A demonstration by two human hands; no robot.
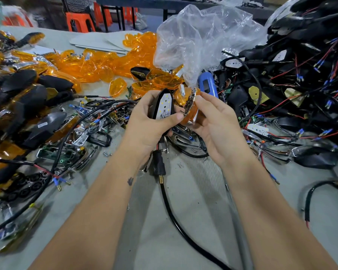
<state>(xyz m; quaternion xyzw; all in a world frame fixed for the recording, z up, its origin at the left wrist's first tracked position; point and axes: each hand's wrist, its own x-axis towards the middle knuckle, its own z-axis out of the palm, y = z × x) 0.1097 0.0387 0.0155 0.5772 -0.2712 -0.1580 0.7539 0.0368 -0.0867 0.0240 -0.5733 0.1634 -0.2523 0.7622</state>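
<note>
both hands meet just above the middle of the frame, each gripping one half of a small indicator lamp. our left hand (150,121) wraps its fingers round the black housing (158,103), with the thumb across the lower end of the white led board (164,107) seated in it. our right hand (217,129) pinches the amber lens (193,114) with a chrome reflector (190,101) sitting against it. the two halves are close together, open faces turned toward each other, but not yet mated.

we judge the step to be assembly – bringing the lens and reflector onto the housing. the next move calls for squaring the lens outline to the rim of the housing, keeping the reflector seated so it doesn't slip out, then pressing the halves together evenly (a skewed start would likely leave one edge proud). the lead hanging below our left hand should stay clear of the joint.

just behind our hands lies a blue electric screwdriver (207,84), half under a crumpled clear plastic bag (199,39) – probably wanted once the halves are joined. loose amber lenses (105,63) are heaped at upper centre, wired black housings (300,75) fill the right of the frame, and finished-looking lamps (27,90) crowd the left. a black cable (174,211) runs down the grey table (193,191) between our forearms.
</note>
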